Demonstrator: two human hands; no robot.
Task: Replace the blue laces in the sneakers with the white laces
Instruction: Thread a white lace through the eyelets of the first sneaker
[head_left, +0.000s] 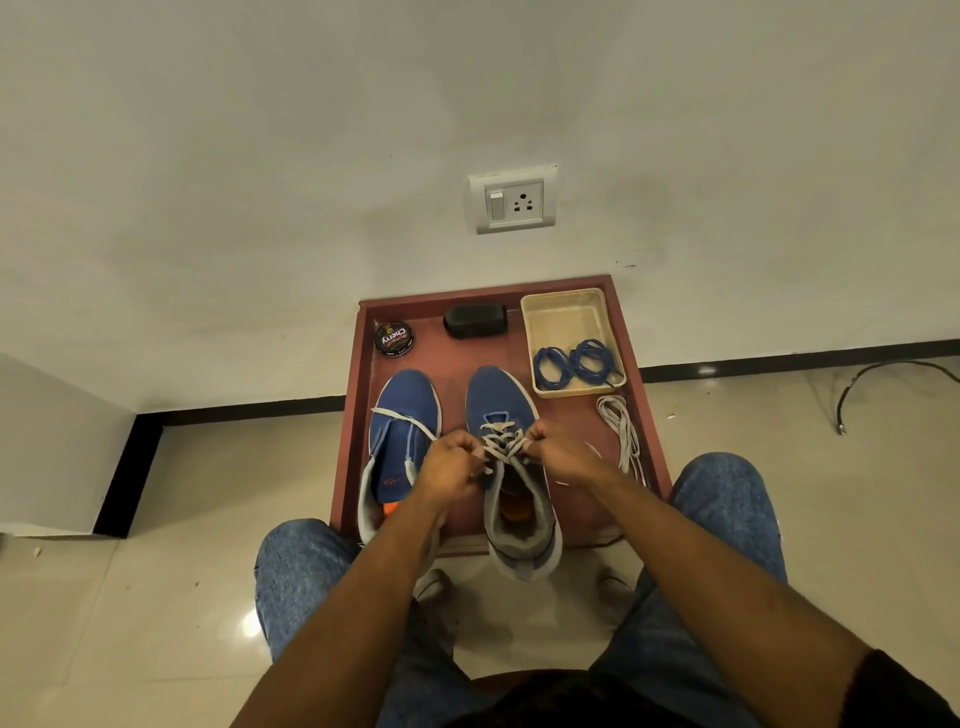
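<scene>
Two blue sneakers stand on a red-brown low table (582, 426). The right sneaker (501, 395) carries a white lace (501, 441) crisscrossed through its eyelets. My left hand (449, 467) pinches that lace on its left side, and my right hand (558, 452) pinches it on the right. The left sneaker (405, 410) has a loose white lace end draped across it. Two coiled blue laces (574, 364) lie in a beige tray (566, 312). A spare white lace (621, 431) lies on the table at the right.
A round shoe polish tin (394, 338) and a black brush (475, 320) sit at the table's far side against the wall. A wall socket (511, 200) is above. My knees in jeans flank the table. A cable (883, 379) lies on the floor at right.
</scene>
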